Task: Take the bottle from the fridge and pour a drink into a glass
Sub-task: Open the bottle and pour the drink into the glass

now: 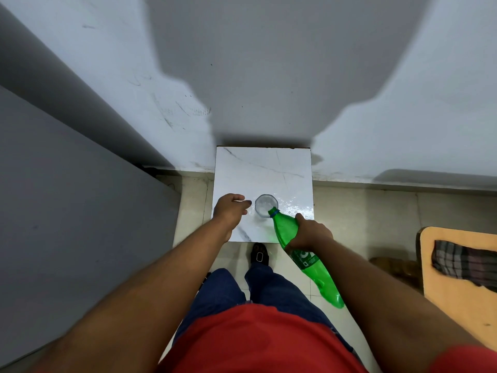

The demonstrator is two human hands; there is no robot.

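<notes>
The bottle (pixel 298 246) is green and tipped far over, with its mouth at the near right edge of the glass (pixel 265 205). The right hand (pixel 309 234) is wrapped around the bottle's middle and grips it. The left hand (pixel 231 207) holds nothing; it sits on the white bench (pixel 265 168) just left of the glass, with its fingers loosely bent toward the glass. The glass stands on the bench, near the front. The drink could splash or miss, I think, because the mouth is over the rim and not over the middle. The glass could also slide or tip if the bottle bumps it, since no hand is holding it. The bench to the right of the glass looks shiny and bumpy, which may be spilled drink, but it is hard to be sure. I cannot tell how full the glass is, or see a stream going in. The bottle's cap is not in view. A foot (pixel 259 254) shows below the bench.
</notes>
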